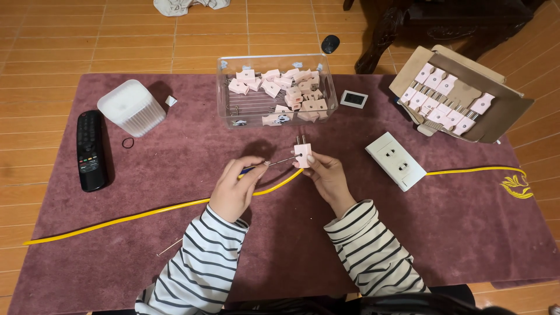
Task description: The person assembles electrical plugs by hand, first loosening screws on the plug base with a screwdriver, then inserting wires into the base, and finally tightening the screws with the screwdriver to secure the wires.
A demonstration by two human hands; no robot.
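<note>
Both hands work at frame centre above the maroon mat [408, 233]. Right hand [328, 175] pinches a small pink two-pin plug [303, 153], prongs pointing up-frame. Left hand [233, 189] grips a thin screwdriver [274, 163], shaft lying horizontally, tip touching the plug's left side. Yellow cable [146, 214] runs leftward. Clear plastic bin of pink plugs [277, 90] sits just beyond.
</note>
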